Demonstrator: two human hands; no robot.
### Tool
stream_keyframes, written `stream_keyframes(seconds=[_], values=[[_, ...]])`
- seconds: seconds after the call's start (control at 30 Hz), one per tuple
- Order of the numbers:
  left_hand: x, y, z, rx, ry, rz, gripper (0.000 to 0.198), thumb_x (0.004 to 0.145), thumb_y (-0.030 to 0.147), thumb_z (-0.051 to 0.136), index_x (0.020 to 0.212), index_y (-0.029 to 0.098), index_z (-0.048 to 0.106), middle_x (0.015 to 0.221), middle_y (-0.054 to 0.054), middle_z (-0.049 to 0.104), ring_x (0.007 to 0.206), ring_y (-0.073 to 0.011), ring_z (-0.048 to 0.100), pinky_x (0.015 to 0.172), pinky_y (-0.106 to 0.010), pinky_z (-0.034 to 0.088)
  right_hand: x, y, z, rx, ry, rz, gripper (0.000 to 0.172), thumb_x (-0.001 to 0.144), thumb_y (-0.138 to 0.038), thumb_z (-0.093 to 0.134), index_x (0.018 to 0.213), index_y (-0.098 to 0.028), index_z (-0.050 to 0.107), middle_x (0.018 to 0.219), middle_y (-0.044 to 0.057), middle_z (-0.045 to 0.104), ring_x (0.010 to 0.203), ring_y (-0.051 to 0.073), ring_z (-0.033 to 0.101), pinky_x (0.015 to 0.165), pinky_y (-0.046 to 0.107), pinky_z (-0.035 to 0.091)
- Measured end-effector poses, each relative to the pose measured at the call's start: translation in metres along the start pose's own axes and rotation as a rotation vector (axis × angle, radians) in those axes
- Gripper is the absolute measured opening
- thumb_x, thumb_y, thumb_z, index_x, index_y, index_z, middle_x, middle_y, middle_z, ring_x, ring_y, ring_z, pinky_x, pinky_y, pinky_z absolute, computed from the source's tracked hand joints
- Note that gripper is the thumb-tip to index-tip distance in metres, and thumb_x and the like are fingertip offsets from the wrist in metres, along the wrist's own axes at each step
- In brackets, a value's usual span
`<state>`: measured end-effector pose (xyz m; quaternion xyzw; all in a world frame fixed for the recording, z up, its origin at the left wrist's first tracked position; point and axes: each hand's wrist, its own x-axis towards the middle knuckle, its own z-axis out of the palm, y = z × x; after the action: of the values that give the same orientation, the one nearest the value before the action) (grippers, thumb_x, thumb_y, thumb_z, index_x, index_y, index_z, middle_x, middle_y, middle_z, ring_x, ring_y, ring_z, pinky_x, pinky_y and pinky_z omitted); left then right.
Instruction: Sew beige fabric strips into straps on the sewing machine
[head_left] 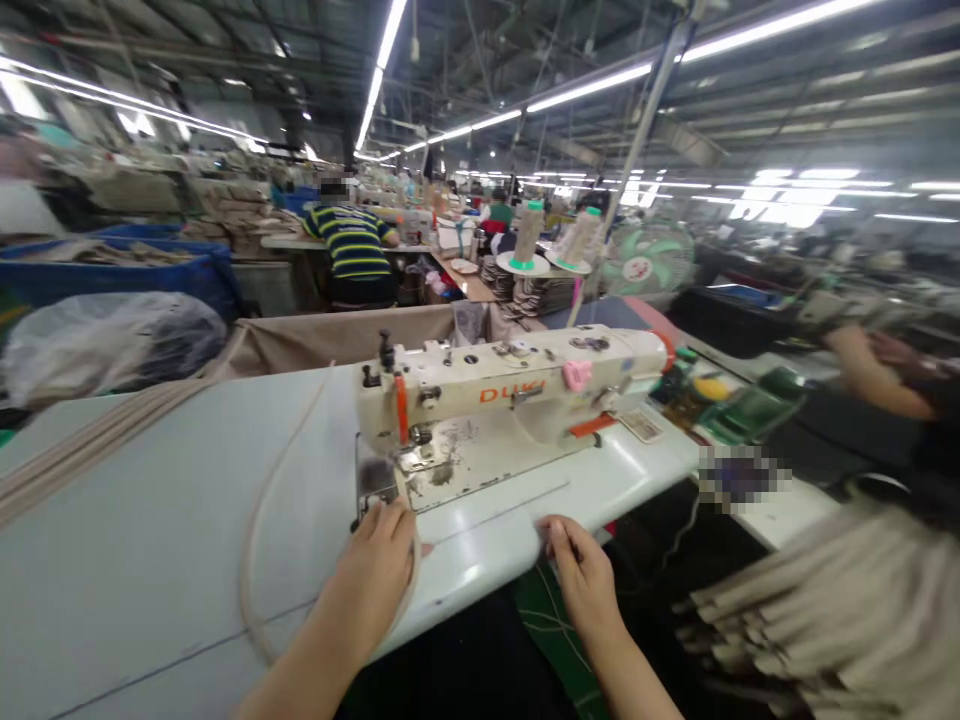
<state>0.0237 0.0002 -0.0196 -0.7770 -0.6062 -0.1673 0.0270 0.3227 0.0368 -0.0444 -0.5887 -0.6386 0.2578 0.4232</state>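
Observation:
A white sewing machine point(480, 400) stands on the pale table in front of me. My left hand point(379, 560) lies just before its needle area, fingers bent over a narrow beige fabric strip point(251, 550). This strip loops across the table on the left, passes beneath my left forearm and comes up beside the hand toward the presser foot. At the table's front edge, my right hand point(581, 575) is closed with thumb and fingers together. Whatever it may hold is hidden.
A bundle of beige strips point(97, 440) lies at the table's left. Thread cones point(529, 235) and a green fan point(649, 255) stand behind the machine. More strips point(840, 610) hang at lower right. A co-worker's arm point(885, 375) shows at right; another person point(349, 245) sits ahead.

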Motion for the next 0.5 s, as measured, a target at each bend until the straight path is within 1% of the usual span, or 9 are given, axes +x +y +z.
stream_keyframes(seconds=[0.07,0.13,0.2,0.27,0.33,0.4,0.43,0.5], values=[[-0.002,-0.006,0.005,0.015,0.038,0.080,0.023,0.098,0.028,0.053,0.105,0.017,0.071,0.123,-0.015,0.068,0.120,-0.0324,0.062,0.113,-0.048,0.047,-0.001,0.020,-0.020,-0.095,0.076,0.104,0.050,0.102,-0.056,0.039,0.100,-0.018,0.071,0.076,0.003,0.067,0.075,0.021,0.065,0.073,0.031,0.053],[-0.002,-0.016,0.011,0.003,0.064,0.141,0.023,0.098,0.030,0.051,0.098,0.019,0.071,0.117,-0.014,0.070,0.116,-0.0322,0.063,0.110,-0.047,0.048,0.001,0.042,-0.045,-0.198,0.162,0.200,0.048,0.101,-0.053,0.038,0.098,-0.018,0.071,0.081,0.005,0.068,0.081,0.022,0.066,0.079,0.032,0.053],[-0.002,-0.027,0.020,-0.028,0.083,0.169,0.021,0.094,0.031,0.053,0.098,0.020,0.070,0.112,-0.012,0.071,0.112,-0.0318,0.064,0.107,-0.046,0.050,0.002,0.063,-0.074,-0.311,0.237,0.314,0.040,0.098,-0.044,0.042,0.099,-0.017,0.071,0.094,0.008,0.071,0.094,0.025,0.067,0.089,0.036,0.051],[-0.001,-0.036,0.029,-0.051,0.098,0.178,0.021,0.091,0.032,0.054,0.099,0.021,0.069,0.109,-0.011,0.071,0.110,-0.0315,0.065,0.104,-0.044,0.051,0.002,0.080,-0.102,-0.424,0.308,0.446,0.035,0.095,-0.036,0.045,0.107,-0.015,0.070,0.109,0.013,0.070,0.108,0.028,0.065,0.096,0.039,0.049],[-0.001,-0.041,0.035,-0.060,0.128,0.172,0.022,0.090,0.035,0.053,0.098,0.021,0.068,0.108,-0.012,0.071,0.107,-0.0315,0.065,0.100,-0.044,0.053,0.000,0.090,-0.127,-0.526,0.372,0.586,0.038,0.095,-0.033,0.045,0.120,-0.013,0.066,0.123,0.018,0.065,0.117,0.032,0.062,0.099,0.042,0.047],[-0.001,-0.041,0.035,-0.068,0.168,0.159,0.024,0.090,0.038,0.051,0.096,0.021,0.067,0.105,-0.012,0.072,0.103,-0.0313,0.066,0.095,-0.043,0.054,-0.003,0.096,-0.145,-0.608,0.410,0.716,0.044,0.098,-0.035,0.046,0.132,-0.011,0.058,0.134,0.023,0.060,0.122,0.034,0.061,0.099,0.046,0.047],[-0.001,-0.040,0.034,-0.074,0.176,0.159,0.024,0.090,0.038,0.051,0.095,0.021,0.066,0.104,-0.012,0.072,0.101,-0.0313,0.066,0.094,-0.043,0.055,-0.004,0.098,-0.152,-0.640,0.415,0.772,0.045,0.099,-0.037,0.046,0.135,-0.010,0.055,0.136,0.023,0.058,0.122,0.034,0.061,0.100,0.048,0.047],[-0.002,-0.035,0.028,-0.087,0.170,0.171,0.022,0.090,0.038,0.050,0.095,0.022,0.065,0.104,-0.012,0.071,0.102,-0.0314,0.066,0.092,-0.043,0.055,-0.005,0.102,-0.162,-0.685,0.402,0.869,0.046,0.101,-0.040,0.049,0.136,-0.011,0.053,0.134,0.021,0.061,0.119,0.032,0.063,0.100,0.050,0.047]])
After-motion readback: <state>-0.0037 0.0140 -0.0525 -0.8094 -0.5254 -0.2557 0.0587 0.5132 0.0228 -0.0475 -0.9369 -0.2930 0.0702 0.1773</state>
